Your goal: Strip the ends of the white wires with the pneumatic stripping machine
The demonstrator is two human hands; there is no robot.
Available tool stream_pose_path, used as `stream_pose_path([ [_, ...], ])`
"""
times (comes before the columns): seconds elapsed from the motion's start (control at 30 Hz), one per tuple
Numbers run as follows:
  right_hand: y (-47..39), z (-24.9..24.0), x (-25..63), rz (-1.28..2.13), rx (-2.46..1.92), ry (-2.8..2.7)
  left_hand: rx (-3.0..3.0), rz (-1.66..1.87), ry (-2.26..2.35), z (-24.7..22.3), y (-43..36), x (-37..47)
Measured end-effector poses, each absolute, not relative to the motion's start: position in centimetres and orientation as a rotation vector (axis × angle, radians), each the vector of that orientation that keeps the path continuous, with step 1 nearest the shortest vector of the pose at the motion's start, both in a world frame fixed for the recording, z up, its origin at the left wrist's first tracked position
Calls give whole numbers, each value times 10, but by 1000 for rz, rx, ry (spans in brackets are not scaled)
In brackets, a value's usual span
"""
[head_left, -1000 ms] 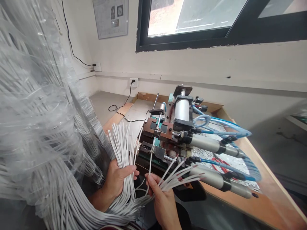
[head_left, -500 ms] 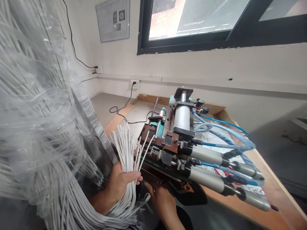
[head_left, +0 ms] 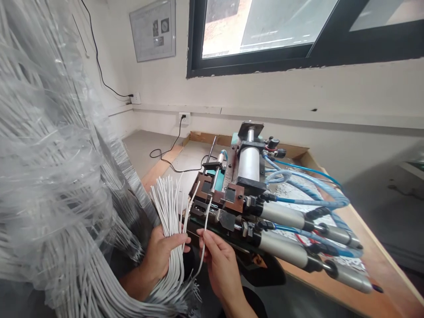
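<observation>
Bundle of white wires held at a pneumatic machine on a wooden table.

The left hand (head_left: 162, 256) is closed around a bundle of white wires (head_left: 168, 207), ends fanned upward just beside the machine (head_left: 232, 194). The right hand (head_left: 218, 265) pinches a single white wire (head_left: 205, 229) between thumb and fingers, its upper end at the machine's front clamp. Two grey cylinders (head_left: 291, 234) and blue hoses (head_left: 308, 185) extend to the right. The table (head_left: 380, 265) carries the machine. Plastic-wrapped wire stock (head_left: 49, 176) fills the left side.

The wire bundle (head_left: 168, 207) stands left of the machine (head_left: 245, 194) on the bench (head_left: 371, 265).
</observation>
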State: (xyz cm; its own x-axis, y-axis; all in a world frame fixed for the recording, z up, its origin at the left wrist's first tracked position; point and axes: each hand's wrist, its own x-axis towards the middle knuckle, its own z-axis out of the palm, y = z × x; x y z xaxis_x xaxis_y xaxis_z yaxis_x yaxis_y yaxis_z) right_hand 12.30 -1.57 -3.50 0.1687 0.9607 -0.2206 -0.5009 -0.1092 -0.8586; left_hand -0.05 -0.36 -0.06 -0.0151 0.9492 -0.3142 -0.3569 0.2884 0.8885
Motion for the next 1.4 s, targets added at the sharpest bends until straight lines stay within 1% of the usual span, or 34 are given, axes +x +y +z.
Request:
stream_pose_path([
  [0.13, -17, -28, 123, 1431, -1018, -484, 673, 1166, 1117, 1, -4, 2],
  [0.57, -18, -40, 121, 1309, -1006, -522, 657, 1193, 1132, 4, -2, 3],
  [0.8, -6, -28, 120, 1421, -1003, -348, 661, 1192, 1114, 2, -1, 5],
  [0.9, -5, -24, 119, 1441, -986, -331, 651, 1197, 1119, 3, -1, 6],
  [1.1, -8, -18, 112, 1632, -990, -414, 702, 1159, 1065, 10, -4, 10],
  [1.3, -16, -22, 112, 1331, -1042, -577, 751, 1167, 1042, 7, -5, 7],
  [1.4, -24, -30, 115, 1292, -1122, -573, 694, 1181, 1105, 3, -4, 3],
])
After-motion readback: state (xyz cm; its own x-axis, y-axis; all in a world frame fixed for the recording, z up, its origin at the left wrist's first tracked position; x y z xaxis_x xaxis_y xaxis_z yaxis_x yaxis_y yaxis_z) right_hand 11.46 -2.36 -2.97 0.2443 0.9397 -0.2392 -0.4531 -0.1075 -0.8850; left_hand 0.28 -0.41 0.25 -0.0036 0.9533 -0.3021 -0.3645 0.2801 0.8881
